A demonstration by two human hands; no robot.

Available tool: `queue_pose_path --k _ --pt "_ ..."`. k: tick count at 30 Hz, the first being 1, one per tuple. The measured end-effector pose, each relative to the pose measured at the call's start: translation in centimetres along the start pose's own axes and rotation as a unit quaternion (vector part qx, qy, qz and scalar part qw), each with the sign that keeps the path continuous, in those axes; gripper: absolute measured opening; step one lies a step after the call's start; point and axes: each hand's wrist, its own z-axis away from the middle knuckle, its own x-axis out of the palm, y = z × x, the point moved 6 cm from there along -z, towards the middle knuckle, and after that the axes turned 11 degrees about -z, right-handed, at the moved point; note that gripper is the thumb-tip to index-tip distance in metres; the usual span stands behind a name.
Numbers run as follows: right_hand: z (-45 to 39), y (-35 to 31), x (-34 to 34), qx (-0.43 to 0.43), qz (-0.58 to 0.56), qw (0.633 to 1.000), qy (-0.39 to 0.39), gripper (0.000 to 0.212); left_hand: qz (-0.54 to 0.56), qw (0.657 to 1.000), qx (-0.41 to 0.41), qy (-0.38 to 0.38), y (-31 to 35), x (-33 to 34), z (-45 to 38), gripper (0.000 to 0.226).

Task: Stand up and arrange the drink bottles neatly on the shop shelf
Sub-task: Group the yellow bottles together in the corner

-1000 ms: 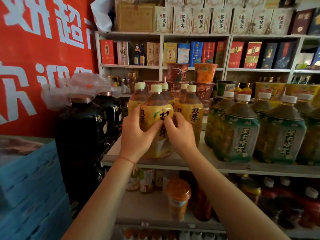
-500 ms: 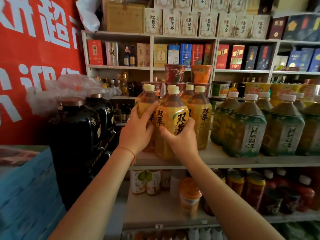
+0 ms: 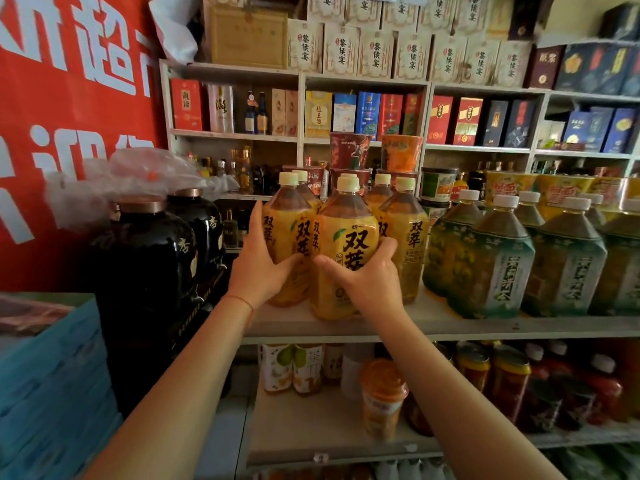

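Several yellow-labelled tea bottles with cream caps stand upright in a cluster on the grey shop shelf (image 3: 450, 323). My right hand (image 3: 367, 282) grips the front yellow bottle (image 3: 346, 237) low on its body, near the shelf's front edge. My left hand (image 3: 259, 265) grips the left yellow bottle (image 3: 287, 233) from its left side, thumb across the front. More yellow bottles (image 3: 405, 233) stand behind and to the right, partly hidden.
Large green-labelled tea bottles (image 3: 498, 265) fill the shelf to the right. Dark ceramic jars (image 3: 152, 258) under a plastic bag stand at left, blue crates (image 3: 52, 375) below them. Noodle cups (image 3: 349, 150) sit behind. The lower shelf (image 3: 311, 431) holds an orange cup and small bottles.
Both hands moved from one front bottle to two: the front bottle was turned label-forward and set near the edge, while my left hand shifted onto the left bottle.
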Motion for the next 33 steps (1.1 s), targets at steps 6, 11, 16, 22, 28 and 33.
queue_pose_path --k 6,11,16,22,28,33 --pt "-0.7 -0.1 0.8 -0.013 0.015 0.998 -0.061 0.110 0.126 0.990 -0.040 -0.047 -2.8 0.8 -1.3 0.063" --pt "0.0 -0.3 3.7 -0.030 0.053 0.993 -0.099 0.111 0.110 0.993 -0.044 -0.014 -3.6 0.5 -1.6 0.042" --pt "0.7 -1.7 6.1 -0.056 0.093 0.987 -0.117 0.106 0.171 0.973 -0.154 0.021 -4.8 -0.5 -1.9 0.023" --pt "2.2 -3.2 7.8 -0.112 0.117 0.984 -0.077 0.093 0.278 0.953 -0.114 0.049 -1.0 -1.6 0.2 0.085" --pt "3.1 -3.3 7.3 -0.162 0.156 0.964 -0.143 0.090 0.104 0.988 0.013 0.112 2.8 -1.7 1.5 0.105" --pt "0.2 -3.1 -1.4 -0.191 0.131 0.961 0.152 0.067 0.063 0.986 0.024 0.154 3.4 -1.4 1.9 0.093"
